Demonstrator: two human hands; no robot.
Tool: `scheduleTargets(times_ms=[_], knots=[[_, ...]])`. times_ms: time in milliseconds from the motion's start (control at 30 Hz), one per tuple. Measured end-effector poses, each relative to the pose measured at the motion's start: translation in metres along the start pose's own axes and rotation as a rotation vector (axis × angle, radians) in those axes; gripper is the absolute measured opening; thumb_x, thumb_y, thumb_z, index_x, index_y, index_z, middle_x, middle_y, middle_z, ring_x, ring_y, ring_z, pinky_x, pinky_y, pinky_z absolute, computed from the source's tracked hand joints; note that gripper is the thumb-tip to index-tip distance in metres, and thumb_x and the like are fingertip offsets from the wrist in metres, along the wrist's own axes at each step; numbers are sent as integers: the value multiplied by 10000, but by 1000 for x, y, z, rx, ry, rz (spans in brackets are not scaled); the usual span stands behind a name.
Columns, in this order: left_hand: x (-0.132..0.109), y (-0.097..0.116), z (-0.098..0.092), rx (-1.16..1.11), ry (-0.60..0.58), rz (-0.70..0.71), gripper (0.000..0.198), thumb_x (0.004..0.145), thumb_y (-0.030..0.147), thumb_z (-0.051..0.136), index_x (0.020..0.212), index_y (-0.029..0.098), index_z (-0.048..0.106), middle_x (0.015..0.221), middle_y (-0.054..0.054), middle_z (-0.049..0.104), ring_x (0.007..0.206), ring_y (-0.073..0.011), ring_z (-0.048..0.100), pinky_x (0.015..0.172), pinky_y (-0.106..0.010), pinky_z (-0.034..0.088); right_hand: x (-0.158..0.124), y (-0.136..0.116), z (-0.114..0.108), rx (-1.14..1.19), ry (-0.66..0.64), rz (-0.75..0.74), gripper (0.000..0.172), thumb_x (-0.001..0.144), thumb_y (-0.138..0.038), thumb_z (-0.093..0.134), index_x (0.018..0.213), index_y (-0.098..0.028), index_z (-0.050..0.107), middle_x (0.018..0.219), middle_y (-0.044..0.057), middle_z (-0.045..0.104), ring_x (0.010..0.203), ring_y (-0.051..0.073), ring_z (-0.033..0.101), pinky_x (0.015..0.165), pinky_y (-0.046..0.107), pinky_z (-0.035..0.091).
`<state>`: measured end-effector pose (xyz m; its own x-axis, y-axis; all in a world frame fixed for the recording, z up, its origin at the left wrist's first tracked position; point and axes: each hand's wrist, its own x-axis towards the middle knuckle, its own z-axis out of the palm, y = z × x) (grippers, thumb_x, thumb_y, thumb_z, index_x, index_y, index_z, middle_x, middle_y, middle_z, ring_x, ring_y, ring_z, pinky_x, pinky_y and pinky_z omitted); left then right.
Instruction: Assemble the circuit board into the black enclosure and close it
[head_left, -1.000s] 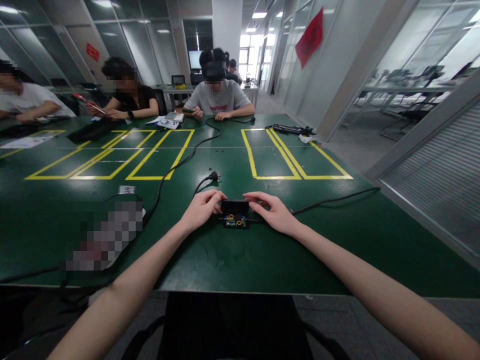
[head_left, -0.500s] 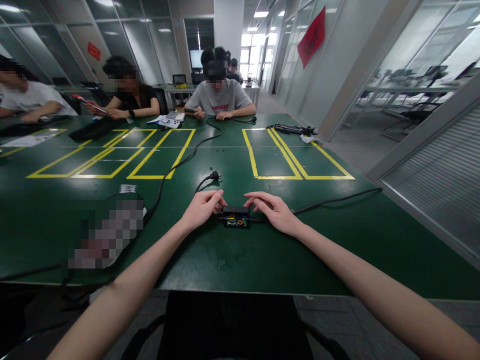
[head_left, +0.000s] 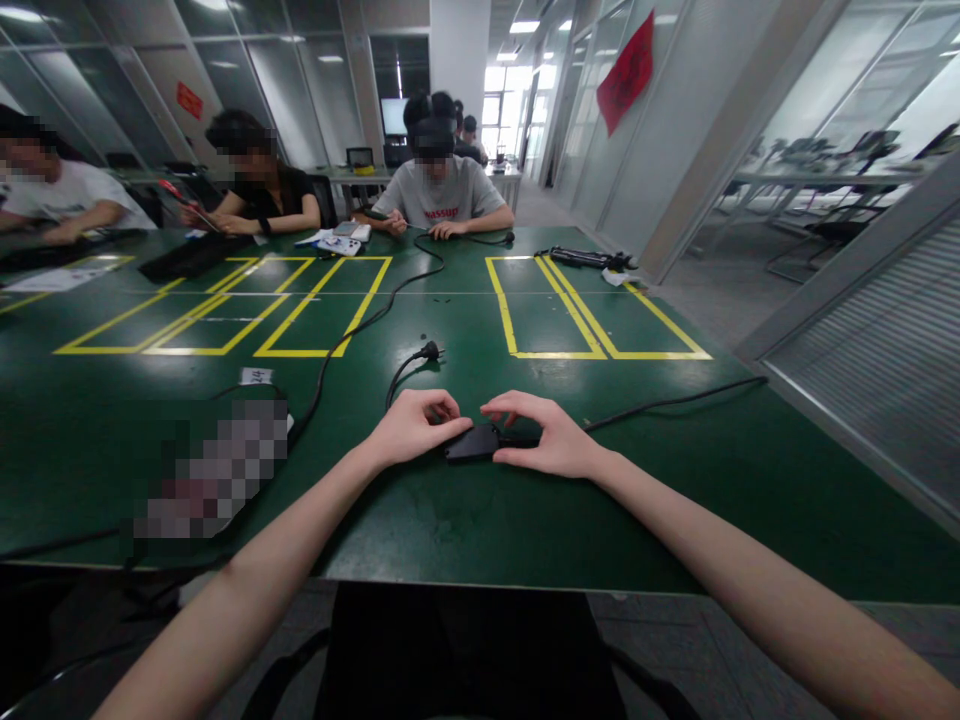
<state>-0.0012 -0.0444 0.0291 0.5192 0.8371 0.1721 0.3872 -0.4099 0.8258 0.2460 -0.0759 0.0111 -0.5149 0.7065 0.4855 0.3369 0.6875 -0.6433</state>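
Note:
A black power adapter case (head_left: 472, 445) lies on the green table between my hands, its cover over the circuit board. My left hand (head_left: 411, 428) is at the case's left end, thumb pressed on the top edge and fingers curled behind. Around the right end, my right hand (head_left: 551, 435) arches with thumb and fingers apart; the thumb tip is close to the case's near right corner, and whether it touches I cannot tell. One black cord (head_left: 675, 397) runs off to the right from under my right hand. Beyond my left hand lies a power plug (head_left: 429, 351) on a short cord.
A blurred-out oblong object (head_left: 217, 470) lies at left, near a small number label (head_left: 256, 376). A long black cable (head_left: 360, 325) crosses the table (head_left: 480, 540). Yellow tape (head_left: 555, 355) marks the far half. Several people sit opposite, and a folded black tripod-like item (head_left: 585, 259) lies far right.
The black cover has come down over the circuit board, which was exposed before. My left thumb has moved onto the case, and my right thumb has spread toward its near side.

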Motion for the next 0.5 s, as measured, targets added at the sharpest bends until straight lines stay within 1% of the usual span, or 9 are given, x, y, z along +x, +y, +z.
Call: scheduleTargets(times_ms=[33,100,133,200,267,333,500], knots=[[0,1,0,22,-16,9,300,818,447,715,779,150,713,713,-29,708,643,-138,623,601,-227,485,0,-1,1,-27,-5,-44,421,833,-398,803,1200,-218,704,1159,106,732,1019,236,701,862,376,593],[-1,3,0,57,-33,23,285,824,437,705,787,155,721,720,-26,712,650,-138,622,611,-227,487,0,-3,3,-69,-5,-100,315,851,-352,789,1130,-223,721,1123,98,742,1031,234,701,908,390,584],[0,4,-1,69,-36,28,281,834,433,692,794,156,724,727,-26,715,653,-138,621,615,-229,488,0,-4,4,-87,0,-107,258,866,-330,774,1097,-224,724,1097,92,747,1022,230,704,916,392,581],[0,4,-1,83,-36,36,270,850,419,671,811,158,731,751,-30,727,666,-141,625,629,-234,493,0,-4,3,-124,19,-83,203,872,-306,764,1050,-221,719,1052,84,749,968,222,707,874,380,588],[0,3,-2,86,-43,41,252,856,397,658,828,159,734,782,-35,740,679,-144,634,643,-239,501,0,-4,2,-154,28,-44,194,857,-305,771,1018,-215,711,1008,78,742,901,213,701,805,360,591],[0,4,-2,83,-49,41,232,854,375,651,828,159,732,787,-36,743,677,-144,637,646,-241,507,0,-3,0,-165,23,-28,180,853,-305,765,993,-210,705,968,71,733,859,205,691,774,349,584],[-1,5,-2,84,-52,37,216,849,351,636,815,160,730,777,-35,738,671,-142,629,652,-241,513,0,-3,1,-132,17,-41,200,878,-334,752,1019,-197,712,984,82,736,894,210,696,804,356,582]])
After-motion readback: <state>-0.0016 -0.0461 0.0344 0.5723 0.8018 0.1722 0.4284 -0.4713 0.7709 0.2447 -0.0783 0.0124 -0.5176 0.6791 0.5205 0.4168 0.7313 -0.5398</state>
